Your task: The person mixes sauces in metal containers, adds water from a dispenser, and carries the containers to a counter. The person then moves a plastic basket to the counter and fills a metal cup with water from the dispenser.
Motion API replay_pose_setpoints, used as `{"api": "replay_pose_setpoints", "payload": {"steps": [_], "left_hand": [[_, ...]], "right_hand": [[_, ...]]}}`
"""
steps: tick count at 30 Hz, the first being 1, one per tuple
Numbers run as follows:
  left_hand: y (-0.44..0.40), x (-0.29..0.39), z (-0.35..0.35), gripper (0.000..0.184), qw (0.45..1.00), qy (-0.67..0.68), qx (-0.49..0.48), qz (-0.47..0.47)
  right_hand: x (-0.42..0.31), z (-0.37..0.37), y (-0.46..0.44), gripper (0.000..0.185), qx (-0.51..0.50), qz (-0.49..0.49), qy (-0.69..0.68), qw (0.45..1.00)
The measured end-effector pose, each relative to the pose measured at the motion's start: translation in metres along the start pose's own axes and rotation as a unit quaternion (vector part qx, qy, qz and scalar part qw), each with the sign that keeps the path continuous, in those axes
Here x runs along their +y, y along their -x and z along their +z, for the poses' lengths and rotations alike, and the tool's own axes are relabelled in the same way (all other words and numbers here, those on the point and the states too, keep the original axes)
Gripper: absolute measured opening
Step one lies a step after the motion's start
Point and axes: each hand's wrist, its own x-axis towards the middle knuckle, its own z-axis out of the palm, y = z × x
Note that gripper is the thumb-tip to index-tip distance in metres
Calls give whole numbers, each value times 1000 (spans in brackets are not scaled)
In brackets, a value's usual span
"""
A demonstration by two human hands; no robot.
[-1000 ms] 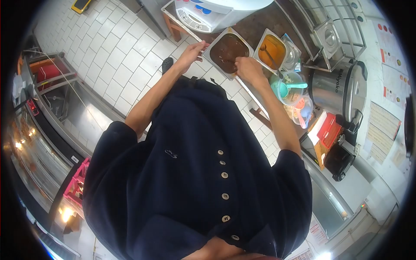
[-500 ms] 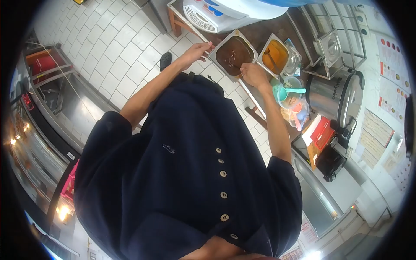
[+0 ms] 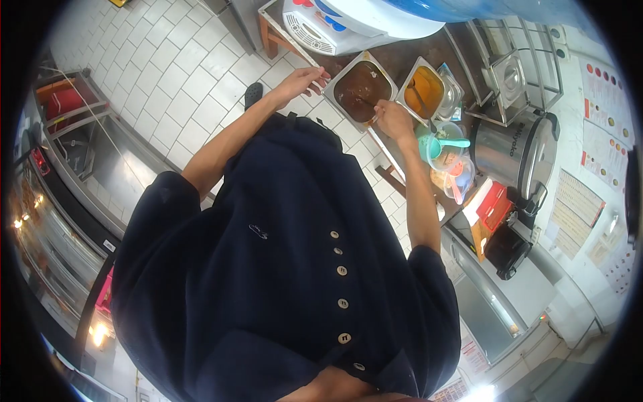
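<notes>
My right hand (image 3: 394,119) is closed on the thin dark handle of a spoon (image 3: 366,102), whose head is hidden in brown sauce (image 3: 356,82). The sauce lies in a rectangular steel pan (image 3: 340,115). At the pan's left corner is my left hand (image 3: 301,87), open, its fingers loosely bent by the rim; whether they touch it I cannot tell. Right of the brown sauce stands a second steel pan (image 3: 402,96) of orange sauce, with a dark-handled utensil (image 3: 416,90) leaning in it.
Plastic tubs with a mint-green scoop (image 3: 450,143) and a pink spoon (image 3: 455,187) sit near my right forearm. Behind them are a large steel pot (image 3: 512,151), a red box (image 3: 494,206) and a wire rack (image 3: 469,47). A white dispenser (image 3: 362,33) stands beyond the pans.
My right hand has shifted slightly with the spoon, and the brown sauce's surface looks different. The left hand's fingers have moved a little at the pan's corner. The view has shifted slightly.
</notes>
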Motion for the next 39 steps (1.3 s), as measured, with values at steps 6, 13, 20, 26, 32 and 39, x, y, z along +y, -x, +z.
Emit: {"api": "replay_pose_setpoints", "payload": {"steps": [6, 13, 20, 26, 32, 39], "left_hand": [[2, -2, -6, 46, 1000, -15, 7, 12], [7, -7, -8, 43, 1000, -16, 24, 6], [-3, -4, -11, 42, 999, -19, 41, 14], [1, -7, -11, 43, 999, -27, 40, 2], [-6, -18, -15, 43, 998, -15, 58, 5], [-5, -9, -16, 41, 999, -23, 44, 12]], "right_hand": [[-10, -4, 3, 21, 26, 33, -15, 999], [2, 5, 3, 20, -6, -3, 5, 1000], [6, 3, -7, 21, -2, -14, 4, 1000], [7, -2, -14, 21, -32, -13, 7, 999], [15, 13, -10, 25, -63, -49, -13, 997], [12, 7, -7, 24, -3, -9, -64, 998]]}}
